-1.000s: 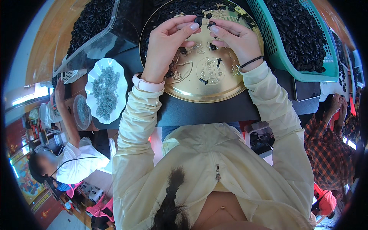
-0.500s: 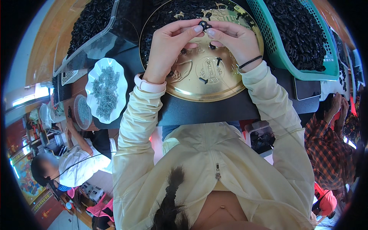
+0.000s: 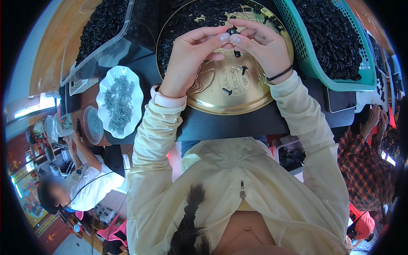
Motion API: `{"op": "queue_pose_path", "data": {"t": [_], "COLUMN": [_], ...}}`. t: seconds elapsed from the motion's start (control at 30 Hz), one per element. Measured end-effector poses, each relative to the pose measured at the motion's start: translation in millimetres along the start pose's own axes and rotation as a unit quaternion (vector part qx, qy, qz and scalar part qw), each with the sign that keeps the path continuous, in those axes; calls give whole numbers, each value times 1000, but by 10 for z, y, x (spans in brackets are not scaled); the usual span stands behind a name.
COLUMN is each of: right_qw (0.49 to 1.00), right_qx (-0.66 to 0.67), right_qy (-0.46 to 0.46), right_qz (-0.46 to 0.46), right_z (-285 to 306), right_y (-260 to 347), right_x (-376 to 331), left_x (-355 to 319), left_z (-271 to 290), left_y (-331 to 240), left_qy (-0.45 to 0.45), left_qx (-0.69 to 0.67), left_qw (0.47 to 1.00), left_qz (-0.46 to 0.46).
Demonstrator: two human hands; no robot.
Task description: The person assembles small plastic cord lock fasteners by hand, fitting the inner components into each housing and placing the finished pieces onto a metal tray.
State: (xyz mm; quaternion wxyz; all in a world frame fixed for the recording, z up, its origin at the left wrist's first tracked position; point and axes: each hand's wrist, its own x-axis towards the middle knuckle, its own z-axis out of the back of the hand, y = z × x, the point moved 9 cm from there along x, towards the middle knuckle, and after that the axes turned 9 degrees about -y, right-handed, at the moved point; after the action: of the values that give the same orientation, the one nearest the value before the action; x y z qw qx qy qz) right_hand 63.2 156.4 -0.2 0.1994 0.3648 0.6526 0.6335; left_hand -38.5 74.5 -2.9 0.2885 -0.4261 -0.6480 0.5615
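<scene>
Over a round golden tray (image 3: pixel 221 104), my left hand (image 3: pixel 193 53) and my right hand (image 3: pixel 265 51) meet, fingertips closed on one small black plastic part (image 3: pixel 232 31) with a round hole. Both thumbs press against its near side, and the fingers hide much of it. Heaps of similar black parts (image 3: pixel 199 17) cover the far side of the tray. Below my fingers lie a few loose black pieces, among them a small pin-like piece (image 3: pixel 244 70) and another short piece (image 3: pixel 227 91).
On the left, a white scalloped dish (image 3: pixel 137 102) holds small silvery pieces, beside a round clear tub (image 3: pixel 100 138). Black parts fill a clear bin (image 3: pixel 95 57) at far left and a green basket (image 3: pixel 340 85) at right. A tablet-like device (image 3: pixel 341 100) lies near the basket. Other people sit on both sides.
My hands have come slightly nearer, and the black part has turned between my fingertips. My right fingers have shifted, spreading more above it. The view has moved slightly.
</scene>
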Motion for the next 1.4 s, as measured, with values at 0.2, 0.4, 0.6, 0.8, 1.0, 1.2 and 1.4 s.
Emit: {"op": "queue_pose_path", "data": {"t": [0.2, 0.4, 0.6, 0.8, 1.0, 1.2, 1.4], "right_qw": [984, 988, 994, 997, 996, 995, 993], "right_qx": [66, 70, 103, -15, 26, 51, 42], "right_qy": [164, 130, 27, -70, -69, -63, -104], "right_qz": [-19, 39, 3, 9, -46, -66, -49], "right_z": [-216, -207, -99, 76, 110, 92, 244], "right_y": [56, 193, 149, 69, -34, -94, -93], "right_x": [-25, -46, -57, -42, -2, 7, 65], "left_x": [-57, -106, -74, -126, -94, -16, 32], "left_z": [-111, -132, -66, -2, 96, 177, 213], "left_y": [-3, -46, -172, -348, -334, -208, -83], "left_qy": [94, 108, 33, -88, -112, -91, -31], "left_qx": [-122, -141, -106, 96, 45, 130, 353], "left_qw": [986, 983, 993, 975, 979, 981, 929], "left_qz": [58, 53, -36, -178, -164, -108, -109]}}
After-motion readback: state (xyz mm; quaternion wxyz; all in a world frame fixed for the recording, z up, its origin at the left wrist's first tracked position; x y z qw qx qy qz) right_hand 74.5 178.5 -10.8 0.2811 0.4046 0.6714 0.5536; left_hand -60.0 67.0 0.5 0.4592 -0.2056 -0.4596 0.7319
